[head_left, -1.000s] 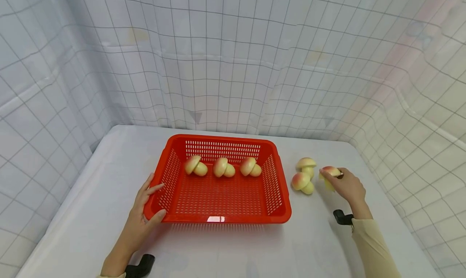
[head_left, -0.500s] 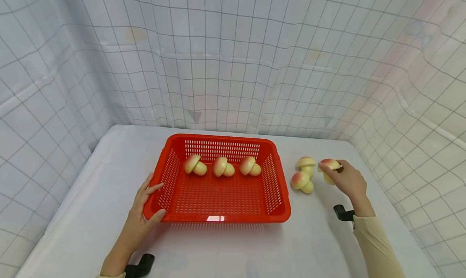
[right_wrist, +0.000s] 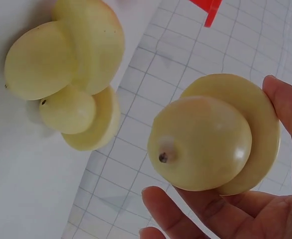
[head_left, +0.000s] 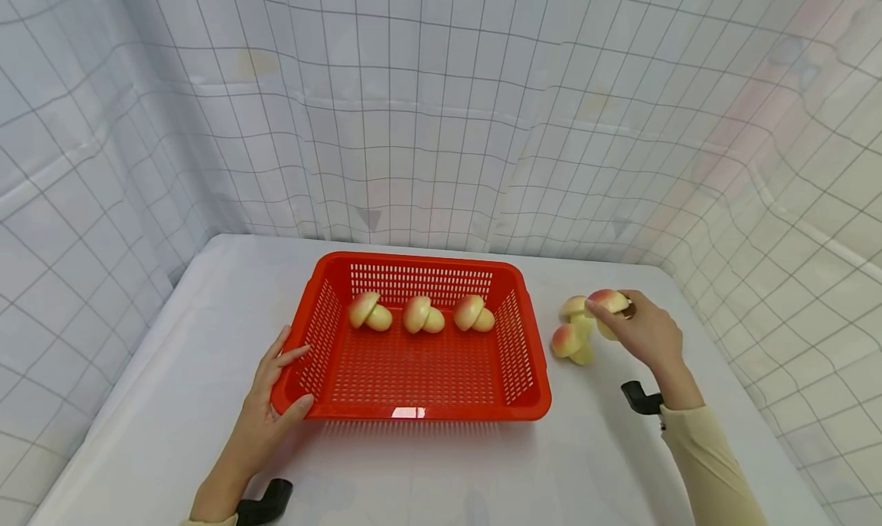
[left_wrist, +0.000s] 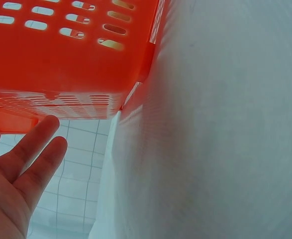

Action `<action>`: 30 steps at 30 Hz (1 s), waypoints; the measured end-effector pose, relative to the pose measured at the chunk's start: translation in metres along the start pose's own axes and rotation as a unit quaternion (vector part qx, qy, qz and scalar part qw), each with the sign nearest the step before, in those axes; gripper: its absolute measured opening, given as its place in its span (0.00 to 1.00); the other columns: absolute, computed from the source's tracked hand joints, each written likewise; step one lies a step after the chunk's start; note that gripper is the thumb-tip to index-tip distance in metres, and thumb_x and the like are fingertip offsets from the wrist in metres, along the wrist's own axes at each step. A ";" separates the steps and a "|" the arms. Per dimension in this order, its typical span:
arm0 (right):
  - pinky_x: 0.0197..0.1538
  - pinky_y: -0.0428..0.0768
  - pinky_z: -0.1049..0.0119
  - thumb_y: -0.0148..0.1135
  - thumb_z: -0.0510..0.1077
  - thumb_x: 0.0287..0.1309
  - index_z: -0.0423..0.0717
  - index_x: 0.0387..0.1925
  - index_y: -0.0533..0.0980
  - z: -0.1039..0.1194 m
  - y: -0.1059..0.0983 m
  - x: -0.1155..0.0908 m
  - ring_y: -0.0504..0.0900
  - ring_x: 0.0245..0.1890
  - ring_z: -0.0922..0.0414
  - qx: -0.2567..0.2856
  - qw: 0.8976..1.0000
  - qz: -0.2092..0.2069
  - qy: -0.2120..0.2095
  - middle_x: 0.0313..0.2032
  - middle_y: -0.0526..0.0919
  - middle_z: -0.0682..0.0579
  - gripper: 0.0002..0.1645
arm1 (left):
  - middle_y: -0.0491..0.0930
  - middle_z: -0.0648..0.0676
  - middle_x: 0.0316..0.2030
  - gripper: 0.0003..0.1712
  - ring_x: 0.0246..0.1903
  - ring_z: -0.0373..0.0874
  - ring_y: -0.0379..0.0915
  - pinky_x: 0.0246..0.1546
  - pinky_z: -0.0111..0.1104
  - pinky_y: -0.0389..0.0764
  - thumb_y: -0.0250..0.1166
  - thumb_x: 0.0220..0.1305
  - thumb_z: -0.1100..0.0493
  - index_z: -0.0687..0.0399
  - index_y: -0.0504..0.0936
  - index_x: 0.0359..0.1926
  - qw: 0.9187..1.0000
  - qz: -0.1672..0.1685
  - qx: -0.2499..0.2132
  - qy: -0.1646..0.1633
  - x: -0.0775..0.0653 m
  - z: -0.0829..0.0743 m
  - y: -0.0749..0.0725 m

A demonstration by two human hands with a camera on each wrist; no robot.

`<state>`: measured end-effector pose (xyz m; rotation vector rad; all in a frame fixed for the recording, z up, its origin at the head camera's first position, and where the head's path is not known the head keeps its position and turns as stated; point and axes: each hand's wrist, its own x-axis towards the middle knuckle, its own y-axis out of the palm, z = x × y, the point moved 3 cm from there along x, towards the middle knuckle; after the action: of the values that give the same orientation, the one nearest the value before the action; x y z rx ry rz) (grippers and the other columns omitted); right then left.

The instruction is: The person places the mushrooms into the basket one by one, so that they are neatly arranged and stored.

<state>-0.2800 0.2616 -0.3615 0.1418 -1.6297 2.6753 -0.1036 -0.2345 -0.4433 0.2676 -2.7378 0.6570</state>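
My right hand [head_left: 651, 333] holds a toy mushroom [head_left: 608, 299] by its cap, raised above the table; in the right wrist view, its round stem [right_wrist: 200, 144] faces the camera. Just left of it, two more mushrooms lie on the table, a nearer one [head_left: 568, 341] and a farther one [head_left: 573, 306] partly hidden. My left hand [head_left: 260, 419] rests on the left rim of a red basket [head_left: 413, 413], its fingers spread and straight. Inside, three mushrooms lie in a row along the back: left [head_left: 370, 312], middle [head_left: 423, 315] and right [head_left: 474, 314].
A white cloth covers the table [head_left: 441, 472]. Grid-patterned curtains [head_left: 441, 128] hang behind it and on both sides. Black wrist mounts [head_left: 267, 501] sit on both forearms. The basket's slotted wall [left_wrist: 61, 55] fills the upper left of the left wrist view.
My right hand has lifted the mushroom and carried it up and leftward, over the two loose mushrooms. The left hand and the basket stay in place.
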 end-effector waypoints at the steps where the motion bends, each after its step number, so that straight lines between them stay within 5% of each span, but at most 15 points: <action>1: 0.34 0.70 0.55 0.50 0.77 0.52 0.41 0.61 0.68 0.003 0.000 -0.001 0.78 0.37 0.46 0.000 1.000 -0.001 -0.004 0.43 0.81 0.40 0.51 | 0.43 0.43 0.73 0.36 0.65 0.35 0.47 0.45 0.21 0.69 0.65 0.55 0.64 0.50 0.66 0.66 1.000 0.000 0.000 0.000 0.000 0.000 0.000; 17: 0.32 0.69 0.59 0.52 0.78 0.50 0.45 0.57 0.71 0.040 -0.001 -0.008 0.77 0.30 0.52 -0.009 0.999 -0.011 -0.046 0.35 0.81 0.47 0.48 | 0.43 0.44 0.73 0.37 0.65 0.35 0.47 0.45 0.20 0.69 0.65 0.55 0.64 0.50 0.65 0.66 1.000 0.000 0.002 -0.001 0.001 0.002 0.000; 30: 0.32 0.72 0.58 0.55 0.77 0.48 0.49 0.52 0.74 0.067 0.010 -0.019 0.78 0.35 0.53 0.001 0.995 -0.019 -0.094 0.33 0.81 0.50 0.43 | 0.43 0.45 0.73 0.37 0.65 0.36 0.46 0.45 0.20 0.69 0.64 0.55 0.65 0.50 0.66 0.66 1.000 0.003 -0.002 0.003 0.000 0.003 0.000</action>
<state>-0.2567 0.1986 -0.3413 0.4314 -1.6512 2.7083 -0.1046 -0.2359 -0.4456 0.2569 -2.7352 0.6519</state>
